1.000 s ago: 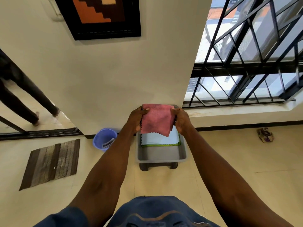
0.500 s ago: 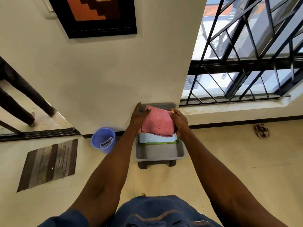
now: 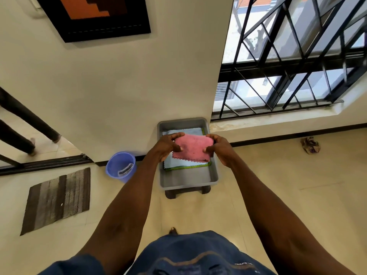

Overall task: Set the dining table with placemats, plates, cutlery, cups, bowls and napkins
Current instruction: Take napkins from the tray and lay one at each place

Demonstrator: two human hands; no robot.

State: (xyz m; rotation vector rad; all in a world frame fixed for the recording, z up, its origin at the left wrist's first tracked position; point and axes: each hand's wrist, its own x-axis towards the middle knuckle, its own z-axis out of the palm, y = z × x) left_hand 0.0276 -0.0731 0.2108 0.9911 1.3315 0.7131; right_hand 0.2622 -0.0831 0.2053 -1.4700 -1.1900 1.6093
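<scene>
Pink napkin (image 3: 192, 148) lower, over tray (image 3: 186, 180)

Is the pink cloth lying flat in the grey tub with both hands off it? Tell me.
No: the left hand and right hand each grip an end of the pink cloth, holding it above the folded cloths in the grey tub.

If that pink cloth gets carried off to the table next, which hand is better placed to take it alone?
Probably either: the left hand and right hand each grip one end of the pink cloth, held over the grey tray. Neither side looks clearly better placed.
</scene>
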